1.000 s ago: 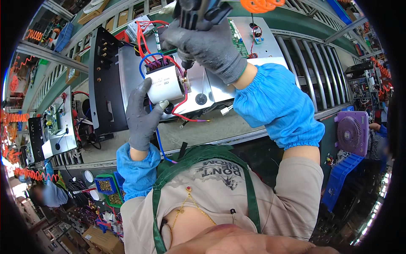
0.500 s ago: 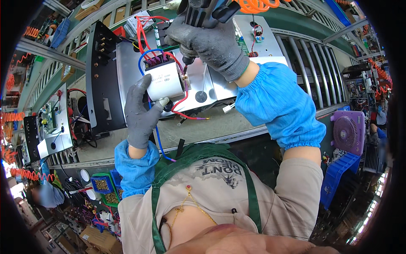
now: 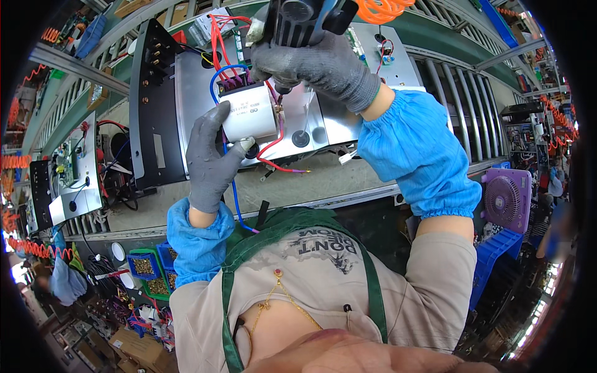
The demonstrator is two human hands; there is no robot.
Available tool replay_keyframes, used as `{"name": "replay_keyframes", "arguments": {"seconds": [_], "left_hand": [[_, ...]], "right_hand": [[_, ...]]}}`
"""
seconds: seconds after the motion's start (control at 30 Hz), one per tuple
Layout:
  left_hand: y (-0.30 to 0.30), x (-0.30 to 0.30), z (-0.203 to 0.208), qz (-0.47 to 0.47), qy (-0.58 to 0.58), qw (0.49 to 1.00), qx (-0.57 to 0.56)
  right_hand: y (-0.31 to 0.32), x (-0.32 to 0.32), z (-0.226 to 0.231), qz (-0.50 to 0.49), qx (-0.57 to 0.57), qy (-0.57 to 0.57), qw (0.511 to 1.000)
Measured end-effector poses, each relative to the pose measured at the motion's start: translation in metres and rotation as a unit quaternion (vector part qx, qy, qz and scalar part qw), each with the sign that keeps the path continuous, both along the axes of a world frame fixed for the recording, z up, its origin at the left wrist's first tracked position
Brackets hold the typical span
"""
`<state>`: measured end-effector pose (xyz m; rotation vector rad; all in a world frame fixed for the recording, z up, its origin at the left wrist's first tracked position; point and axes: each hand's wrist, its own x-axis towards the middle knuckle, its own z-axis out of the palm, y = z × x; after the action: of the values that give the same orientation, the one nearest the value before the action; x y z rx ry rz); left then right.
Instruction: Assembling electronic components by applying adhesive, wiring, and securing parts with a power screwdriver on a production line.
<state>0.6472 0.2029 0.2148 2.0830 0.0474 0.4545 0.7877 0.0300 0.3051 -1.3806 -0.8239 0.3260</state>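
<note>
A white cylindrical capacitor (image 3: 252,118) lies on its side on the metal chassis plate (image 3: 316,112). My gloved left hand (image 3: 213,155) grips its left end and lower edge between thumb and fingers. In my gloved right hand (image 3: 320,68) is a black power screwdriver (image 3: 300,22), its tip down at the capacitor's right end, by the terminals. The fingers around its handle are partly hidden. Blue and red wires run from the capacitor; one red wire (image 3: 273,149) curves out over the chassis's near edge.
A black upright panel (image 3: 149,112) stands along the chassis's left side. Metal rollers (image 3: 463,102) lie to the right. An orange coiled hose (image 3: 385,9) hangs above. A purple fan (image 3: 507,198) stands at right; bins of small brass parts (image 3: 144,267) sit lower left. Another chassis (image 3: 74,171) is farther left.
The view has shifted slightly. My right hand and the screwdriver have moved a little to the right; the tip stays at the capacitor's right end. My left hand keeps its grip.
</note>
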Motion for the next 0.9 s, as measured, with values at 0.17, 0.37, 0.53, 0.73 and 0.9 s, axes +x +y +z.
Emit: {"name": "replay_keyframes", "arguments": {"seconds": [0.17, 0.37, 0.53, 0.73, 0.9], "left_hand": [[-0.001, -0.001, -0.001, 0.003, 0.0, 1.0, 0.007], [-0.003, -0.001, 0.003, 0.004, 0.004, 1.0, 0.021], [-0.002, -0.003, -0.002, 0.013, -0.015, 1.0, 0.012], [0.001, -0.002, -0.006, -0.003, -0.028, 1.0, -0.005], [0.002, -0.002, 0.01, 0.033, -0.054, 0.997, 0.034]], "right_hand": [[-0.003, -0.001, 0.0, 0.018, -0.005, 0.047, 0.999], [-0.003, -0.002, -0.002, -0.007, 0.002, 0.031, 0.999], [-0.001, -0.003, 0.001, -0.002, -0.012, 0.04, 0.999], [0.005, -0.016, 0.001, -0.016, 0.067, 0.102, 0.992], [-0.005, 0.004, 0.023, -0.072, 0.037, 0.076, 0.994]]}}
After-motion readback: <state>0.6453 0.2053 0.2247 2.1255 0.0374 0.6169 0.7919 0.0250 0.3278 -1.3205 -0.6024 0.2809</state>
